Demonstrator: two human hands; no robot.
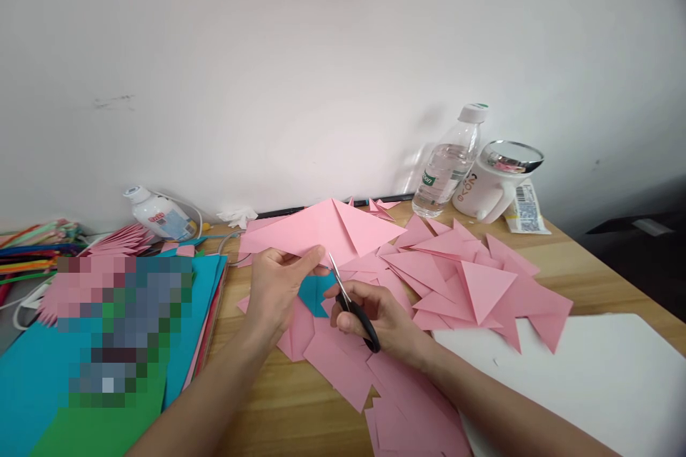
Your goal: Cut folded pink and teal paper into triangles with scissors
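Right hand (375, 314) scissors (351, 303) cutting pink paper (321, 228).

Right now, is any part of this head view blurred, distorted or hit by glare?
Head view: a pixelated block masks the coloured paper at left; the table edge bows from wide-angle distortion; the mug's shiny lid shows glare; hands and the scissors are sharp under soft, even light.

So, counting it all up: two hands, left (276, 285) and right (375, 318), one pair of scissors (351, 303) in the right, one folded pink sheet (321, 228) pinched in the left. Just beyond the grip, two bottles: a glue bottle (159, 216) and a water bottle (447, 164), plus one white mug (490, 189). Pink triangles (482, 285) around the hands: too many overlapping to count.
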